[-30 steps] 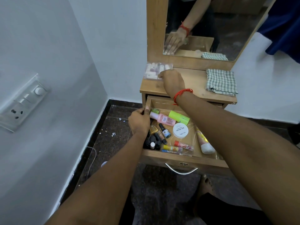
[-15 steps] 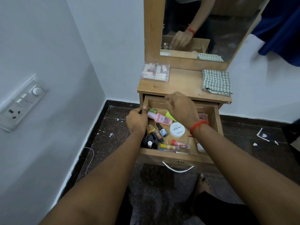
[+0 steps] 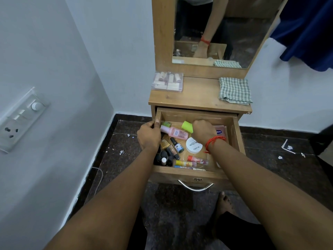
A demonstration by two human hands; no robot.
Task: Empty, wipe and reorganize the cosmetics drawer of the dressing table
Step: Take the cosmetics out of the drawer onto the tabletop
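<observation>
Head view: right hand (image 3: 202,131) is clasping the lime-green plastic tube (image 3: 187,126), left hand (image 3: 148,136) is gripping the wooden drawer wall (image 3: 158,115); lift straight up.

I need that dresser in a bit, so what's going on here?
A person is emptying the open wooden drawer of the dressing table. The left hand grips the drawer's left wall, while the right hand reaches inside and closes over a lime-green tube. The drawer is crowded with small bottles and tubes. A clear plastic case of cosmetics and a folded green checked cloth lie on the wooden tabletop.
</observation>
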